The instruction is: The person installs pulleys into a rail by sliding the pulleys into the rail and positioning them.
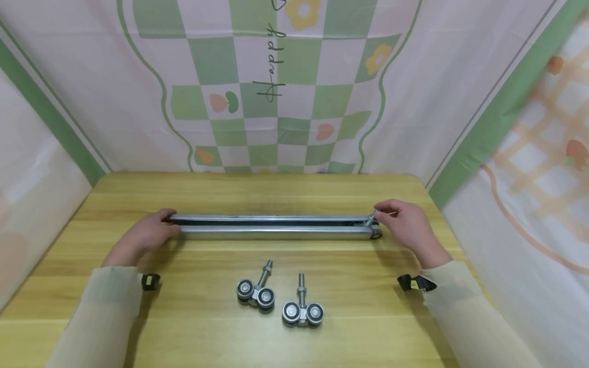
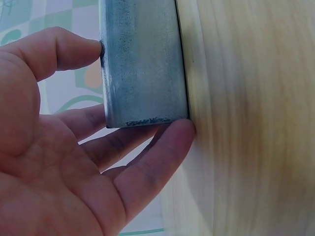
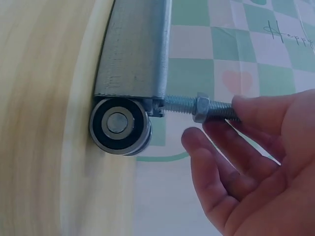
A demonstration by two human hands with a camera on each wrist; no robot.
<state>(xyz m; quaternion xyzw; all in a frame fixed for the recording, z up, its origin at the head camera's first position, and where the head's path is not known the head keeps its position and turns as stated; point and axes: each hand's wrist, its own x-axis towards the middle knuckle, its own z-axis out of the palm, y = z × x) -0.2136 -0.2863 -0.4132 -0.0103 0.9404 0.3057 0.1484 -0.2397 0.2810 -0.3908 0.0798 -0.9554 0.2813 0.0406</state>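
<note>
A long metal channel rail lies across the wooden table, its slot facing up. At its left end my left hand grips the rail, thumb on one side and fingers around the other and the end, as the left wrist view shows. My right hand pinches the threaded bolt of a roller trolley at the right end. One wheel of that trolley sticks out of the rail's end; the rest sits inside the channel. A nut is on the bolt, which stands up through the slot.
Two more roller trolleys, one tilted and one with its bolt pointing away, lie on the table in front of the rail. A patterned cloth hangs behind the table's far edge, with more cloth on both sides.
</note>
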